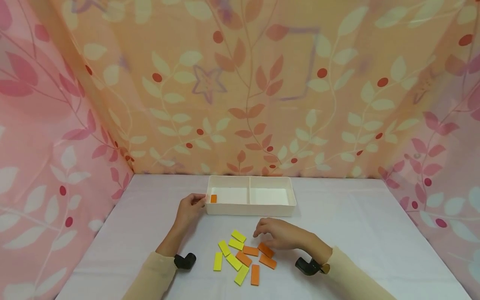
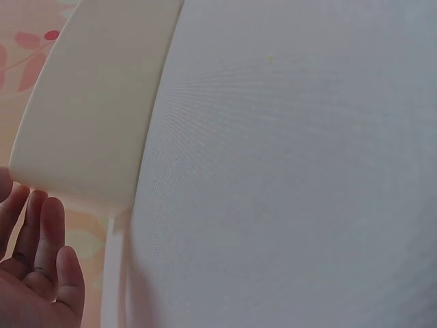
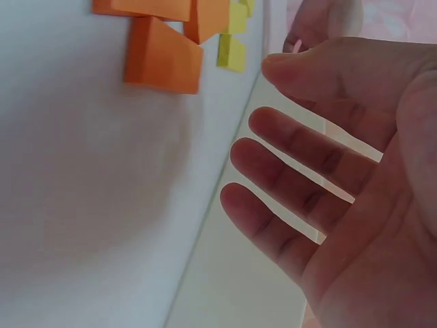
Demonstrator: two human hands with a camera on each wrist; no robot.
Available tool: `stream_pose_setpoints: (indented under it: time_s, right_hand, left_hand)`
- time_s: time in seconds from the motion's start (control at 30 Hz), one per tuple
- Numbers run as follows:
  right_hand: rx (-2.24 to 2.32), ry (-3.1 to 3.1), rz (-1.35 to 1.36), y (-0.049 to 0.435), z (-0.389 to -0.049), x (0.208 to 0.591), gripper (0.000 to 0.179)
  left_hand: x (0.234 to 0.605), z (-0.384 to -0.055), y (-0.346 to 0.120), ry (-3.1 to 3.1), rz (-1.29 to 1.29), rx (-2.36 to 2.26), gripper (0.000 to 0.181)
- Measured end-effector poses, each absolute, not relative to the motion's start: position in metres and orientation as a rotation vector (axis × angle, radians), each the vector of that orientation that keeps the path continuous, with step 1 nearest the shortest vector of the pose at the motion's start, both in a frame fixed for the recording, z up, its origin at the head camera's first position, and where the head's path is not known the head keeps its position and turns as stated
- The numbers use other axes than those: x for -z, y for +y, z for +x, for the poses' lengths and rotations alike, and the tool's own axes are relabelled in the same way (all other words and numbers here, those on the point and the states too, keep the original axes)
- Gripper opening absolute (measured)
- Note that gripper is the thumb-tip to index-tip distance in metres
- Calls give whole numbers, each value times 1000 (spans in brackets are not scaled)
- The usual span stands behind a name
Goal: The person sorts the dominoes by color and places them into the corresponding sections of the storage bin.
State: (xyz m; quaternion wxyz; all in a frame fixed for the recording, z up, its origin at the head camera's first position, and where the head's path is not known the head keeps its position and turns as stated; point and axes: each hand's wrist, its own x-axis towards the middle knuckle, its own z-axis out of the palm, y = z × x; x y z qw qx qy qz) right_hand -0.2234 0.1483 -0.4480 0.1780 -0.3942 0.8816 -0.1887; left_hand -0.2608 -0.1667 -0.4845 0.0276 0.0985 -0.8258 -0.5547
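Note:
My left hand (image 1: 189, 210) is at the left end of a white two-compartment box (image 1: 251, 210), its fingertips right at the end wall. In the left wrist view, the fingers (image 2: 51, 222) line up along that wall, with the thumb tip close to the rim. One orange tile (image 1: 213, 198) stands in the left compartment, against its left side. My right hand (image 1: 283, 234) hovers palm down over the right side of a group of tiles, near an orange tile (image 1: 266, 250). Its fingers (image 3: 273, 174) are spread and hold nothing in the right wrist view.
Several yellow tiles (image 1: 234, 262) lie loosely to the left of several orange tiles (image 1: 255, 275), some touching, on the white-covered table (image 1: 337, 216) in front of the box. Behind the box rises a patterned curtain (image 1: 247, 125), with more patterned cloth at both sides.

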Motion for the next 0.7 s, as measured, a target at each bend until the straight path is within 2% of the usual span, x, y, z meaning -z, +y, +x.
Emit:
stream_pose_setpoints:
  time_s: [0.17,0.37,0.53,0.7]
  right_hand:
    - [495,2498,-1126,154,-219,457,25]
    - [492,2476,-1184,160,-212,468,35]
    - [463,2503,-1262,162,-209,469,32]
    - [439,2502,-1227,161,-207,467,32]
  left_hand:
    - [485,-260,-166,-2536,297,1724,26]
    - [486,-260,-166,-2543,314,1727,25]
    - [485,-261,-166,-2543,317,1719,26]
    - [484,-261,-165,-2536,309,1732,26]
